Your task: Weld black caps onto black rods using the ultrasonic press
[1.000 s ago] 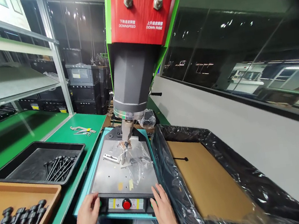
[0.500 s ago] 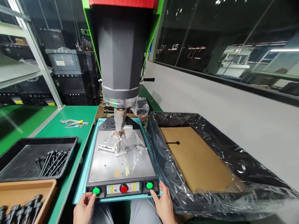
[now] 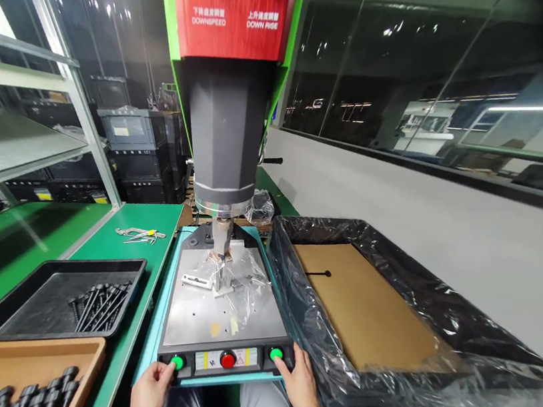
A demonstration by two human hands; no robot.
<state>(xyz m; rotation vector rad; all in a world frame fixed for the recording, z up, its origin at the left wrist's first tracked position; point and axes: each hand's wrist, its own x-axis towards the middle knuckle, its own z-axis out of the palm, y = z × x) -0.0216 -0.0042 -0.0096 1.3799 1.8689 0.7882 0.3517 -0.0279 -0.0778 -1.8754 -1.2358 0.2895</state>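
My left hand (image 3: 149,392) is at the near left corner of the press base, its thumb at the left green button (image 3: 176,362) and its fingers bent beside the corner. On the other side, my right hand (image 3: 299,378) has its thumb at the right green button (image 3: 276,354), with the fingers apart from it along the base's side. A red button (image 3: 227,359) lies between them. Above the metal plate (image 3: 202,324), the tapered metal horn (image 3: 221,236) reaches down to a small fixture (image 3: 222,281) partly covered by clear plastic film. A small dark piece shows at the horn's tip.
On the left bench are a black tray (image 3: 26,292) of thin black rods and a brown tray (image 3: 82,348) of larger black ones. Pliers (image 3: 139,234) lie behind them. To the right, a plastic-lined box (image 3: 392,267) holds cardboard (image 3: 360,299) with one black-headed rod (image 3: 319,273).
The view has tilted upward, so the scene sits lower and more of the red machine head shows. My right thumb overlaps the lower edge of its green button more. Both hands stay at the panel.
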